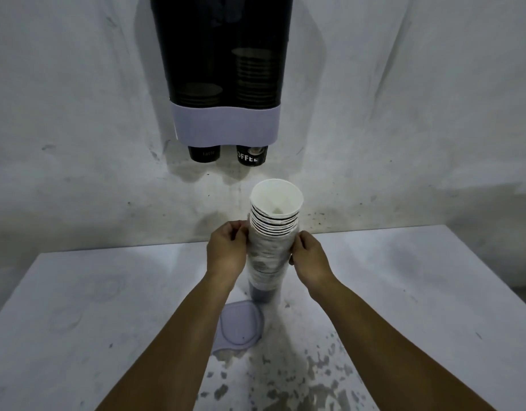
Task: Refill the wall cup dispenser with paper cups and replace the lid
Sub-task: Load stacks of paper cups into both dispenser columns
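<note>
A tall stack of paper cups (270, 241), wrapped in a clear plastic sleeve, stands upright on the white table (107, 307). My left hand (226, 250) pinches the sleeve on the stack's left side. My right hand (309, 256) pinches it on the right side. On the wall above hangs the dark two-tube cup dispenser (223, 69) with a pale lilac band at its base. A few cups sit inside each tube, and a black cup pokes out below each one. The dispenser's lilac lid (241, 324) lies flat on the table, close behind the stack's foot.
The wall (78, 114) behind is stained white plaster. The table's near part (300, 375) has chipped, blotchy paint. The table's right edge (493, 277) drops off at the far right.
</note>
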